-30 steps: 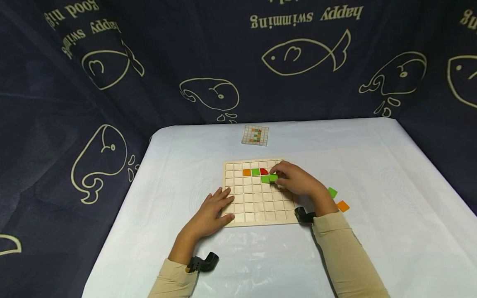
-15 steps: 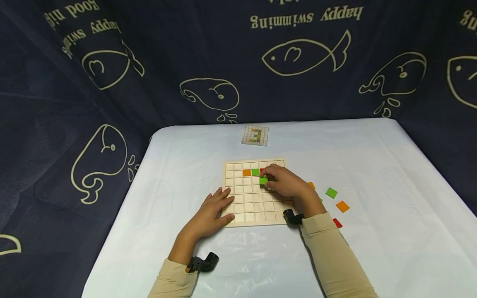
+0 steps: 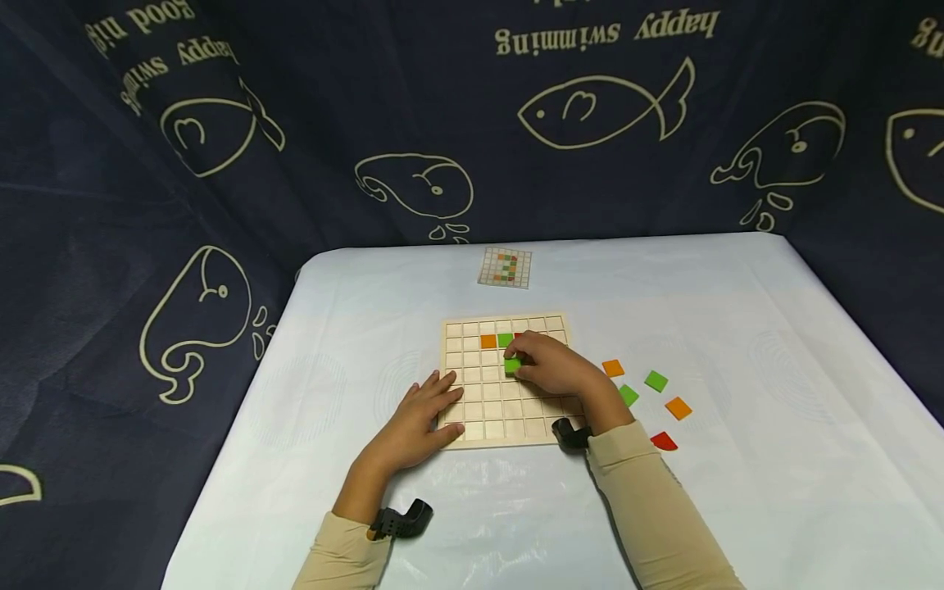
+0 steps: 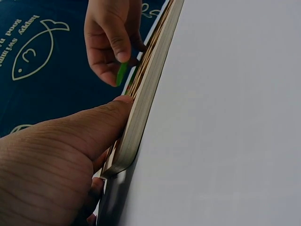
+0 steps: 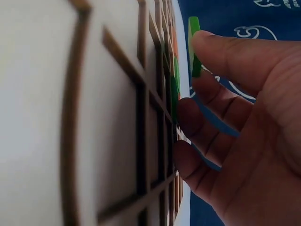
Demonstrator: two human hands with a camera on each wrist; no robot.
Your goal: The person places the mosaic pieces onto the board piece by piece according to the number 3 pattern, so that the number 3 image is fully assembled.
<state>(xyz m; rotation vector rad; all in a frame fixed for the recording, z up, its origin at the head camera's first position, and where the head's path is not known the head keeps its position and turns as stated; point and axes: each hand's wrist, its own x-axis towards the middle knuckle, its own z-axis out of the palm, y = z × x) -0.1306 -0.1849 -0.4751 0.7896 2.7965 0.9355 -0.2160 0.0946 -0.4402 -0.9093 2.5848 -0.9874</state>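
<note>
A wooden grid board (image 3: 487,411) lies on the white table. My left hand (image 3: 416,424) rests on its left edge, fingers spread and thumb on the near left corner. Over the board's upper middle, my right hand (image 3: 558,367) pinches a green square tile (image 3: 512,367) between thumb and fingertip. That tile stands off the board in the right wrist view, while other fingertips come right at the grid. In one row of the board sit an orange tile (image 3: 488,342), a green tile (image 3: 505,340) and a red piece (image 3: 519,335), mostly hidden behind the right hand.
Right of the board lie loose orange tiles (image 3: 678,408), green tiles (image 3: 655,381) and a red quarter-round piece (image 3: 664,442). Behind the board is a small pattern card (image 3: 505,268) with a coloured grid. A dark printed cloth (image 3: 472,123) hangs beyond the table.
My right hand has moved left across the board with the green tile pinched in it, uncovering more loose pieces at the right. The left hand stays put.
</note>
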